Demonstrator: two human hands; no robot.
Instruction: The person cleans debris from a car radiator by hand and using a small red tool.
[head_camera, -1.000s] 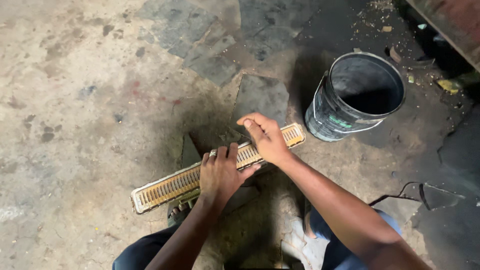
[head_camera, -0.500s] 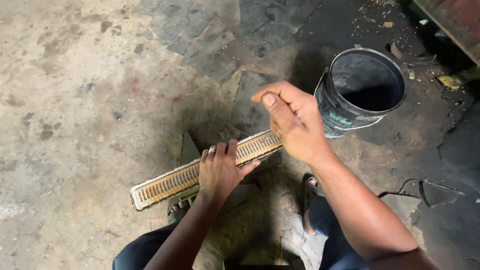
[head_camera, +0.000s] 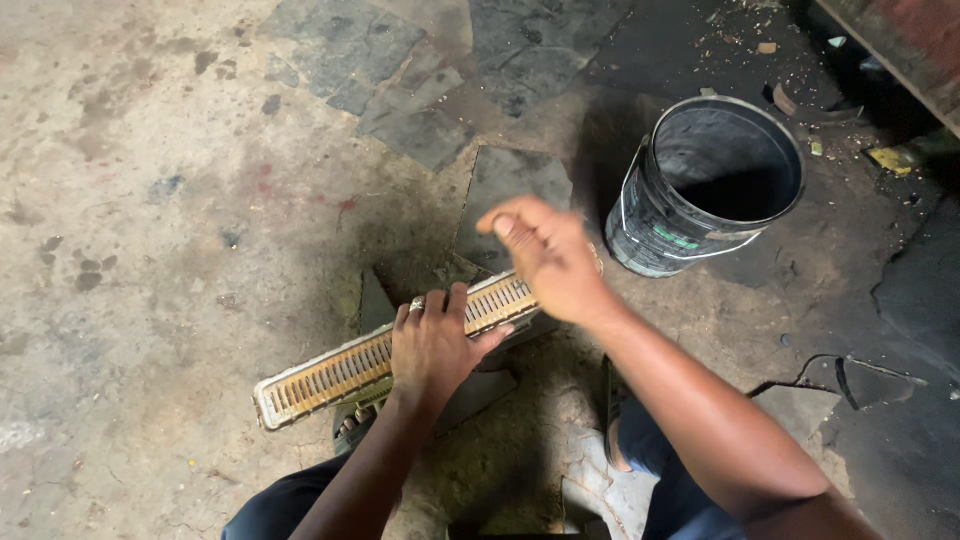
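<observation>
A long narrow metal core with close-set fins (head_camera: 330, 375) lies slantwise on the ground in front of my knees. My left hand (head_camera: 435, 345), a ring on one finger, presses down on its middle with the fingers curled over the far edge. Raised above the core's right end, my right hand (head_camera: 545, 255) is blurred by motion, its fingers loosely bent with nothing in them. That end of the core is hidden behind it.
A black plastic bucket (head_camera: 640, 225) stands to the right of the core, dark inside. The ground is stained concrete and dark stone slabs (head_camera: 510, 180). A bent black strap (head_camera: 835, 370) lies at the right. Scraps litter the upper right corner.
My right hand has let go of the core's right end and lifted up off it. The left hand has stayed on the core's middle.
</observation>
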